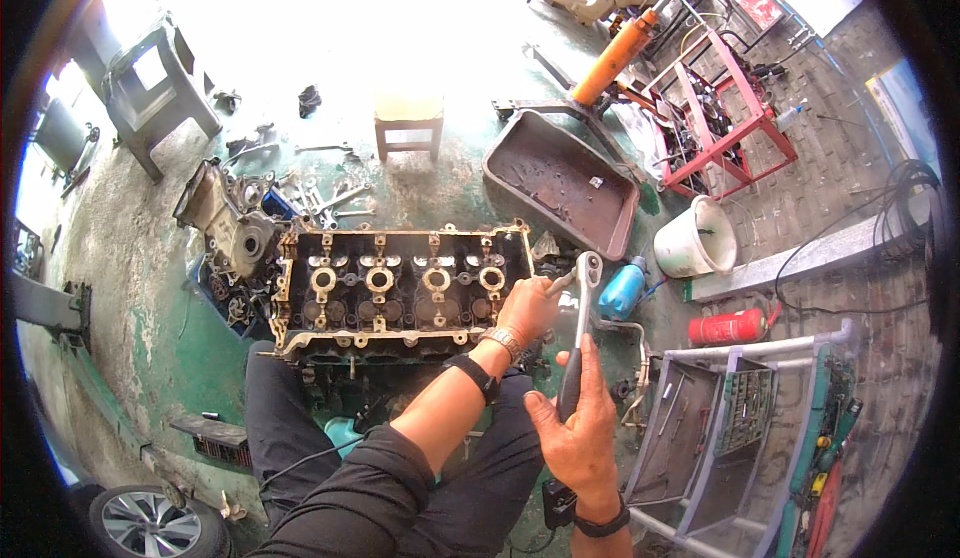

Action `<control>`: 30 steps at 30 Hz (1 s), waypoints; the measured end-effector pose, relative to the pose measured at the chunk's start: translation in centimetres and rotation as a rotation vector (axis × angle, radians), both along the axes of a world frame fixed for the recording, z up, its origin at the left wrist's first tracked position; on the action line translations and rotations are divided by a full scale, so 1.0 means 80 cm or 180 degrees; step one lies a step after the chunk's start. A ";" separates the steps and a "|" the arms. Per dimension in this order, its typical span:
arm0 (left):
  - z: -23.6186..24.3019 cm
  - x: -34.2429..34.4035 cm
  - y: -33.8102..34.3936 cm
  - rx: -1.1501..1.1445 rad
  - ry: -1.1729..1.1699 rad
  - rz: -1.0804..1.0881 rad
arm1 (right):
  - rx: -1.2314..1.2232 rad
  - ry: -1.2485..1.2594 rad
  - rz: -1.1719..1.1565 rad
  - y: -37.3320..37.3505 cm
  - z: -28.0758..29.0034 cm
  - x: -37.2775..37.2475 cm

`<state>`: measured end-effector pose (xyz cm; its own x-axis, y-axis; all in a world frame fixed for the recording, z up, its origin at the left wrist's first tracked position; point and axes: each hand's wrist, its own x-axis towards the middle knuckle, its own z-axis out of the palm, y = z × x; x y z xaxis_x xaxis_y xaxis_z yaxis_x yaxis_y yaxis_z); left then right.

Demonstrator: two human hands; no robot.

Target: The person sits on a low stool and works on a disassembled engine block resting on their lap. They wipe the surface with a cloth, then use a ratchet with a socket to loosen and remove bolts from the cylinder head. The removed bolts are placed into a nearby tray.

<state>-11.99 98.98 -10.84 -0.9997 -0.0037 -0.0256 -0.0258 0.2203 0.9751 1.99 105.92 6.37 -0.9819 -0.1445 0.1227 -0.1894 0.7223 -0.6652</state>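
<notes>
A ratchet wrench (582,323) with a black grip and a shiny round head stands nearly upright in my right hand (580,438). Its grip lies between my thumb and fingers. My left hand (527,313) is closed beside the ratchet's head, at the right end of an engine cylinder head (405,334). A short piece seems to stick out from its fingers toward the ratchet, but I cannot make out what it is. The cylinder head lies in front of my knees, its oily black inside facing up with a row of round openings.
Engine parts (240,233) and several spanners (320,198) lie to the left and beyond. A brown tub (560,173), a white bucket (697,238), a blue bottle (622,290), a red fire extinguisher (727,327) and a tool cart (700,428) stand on the right. A stool (408,123) is ahead.
</notes>
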 end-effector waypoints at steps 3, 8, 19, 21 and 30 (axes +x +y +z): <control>-0.005 -0.002 0.000 0.0046 0.0131 -0.0103 | 0.0083 0.0050 -0.0037 0.015 0.002 -0.004; -0.002 -0.001 0.001 0.0183 -0.0030 0.0014 | 0.0374 -0.0525 -0.0321 0.076 0.020 -0.027; 0.005 -0.002 -0.002 0.0206 -0.0286 -0.0077 | 0.1124 0.0232 -0.0978 0.139 -0.033 -0.115; 0.004 -0.002 -0.002 0.0179 -0.0254 -0.0044 | 0.1169 0.0106 -0.0941 0.130 -0.025 -0.106; 0.006 0.004 -0.009 0.0021 0.0279 -0.0048 | 0.0289 -0.0508 -0.0045 -0.023 0.010 0.013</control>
<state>-11.68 98.29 -10.38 -0.9980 0.0112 0.0620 0.0630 0.2135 0.9749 3.06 104.09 7.17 -0.9899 -0.1338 -0.0478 -0.0759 0.7826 -0.6178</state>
